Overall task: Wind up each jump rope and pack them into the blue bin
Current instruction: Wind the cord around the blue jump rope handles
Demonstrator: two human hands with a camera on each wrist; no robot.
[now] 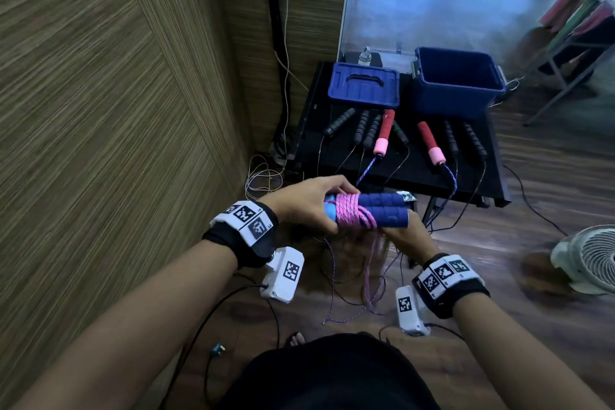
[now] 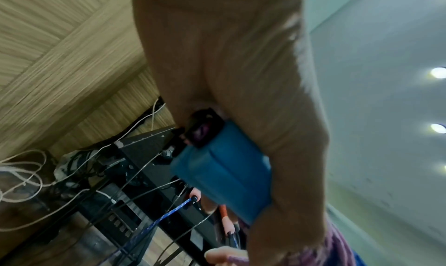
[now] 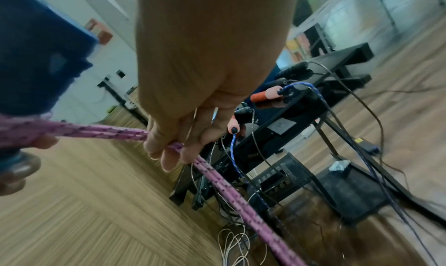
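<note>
— Your left hand (image 1: 307, 201) grips the two blue handles (image 1: 382, 210) side by side at their pale-blue ends, right?

— Yes, fingers curled round them. Your right hand (image 3: 183, 98), just under the handles, pinches the pink rope (image 3: 217, 176), which already loops several times round the handles; its slack hangs to the floor.

— And farther out?

— On your black table (image 1: 416, 173) lie two red-and-pink handles (image 1: 382, 136) among several black ones (image 1: 339, 121), cords trailing over the edge.

— The bin?

— Your blue bin (image 1: 457, 83) stands open at the table's far right, its lid (image 1: 364, 85) beside it on the left.
</note>
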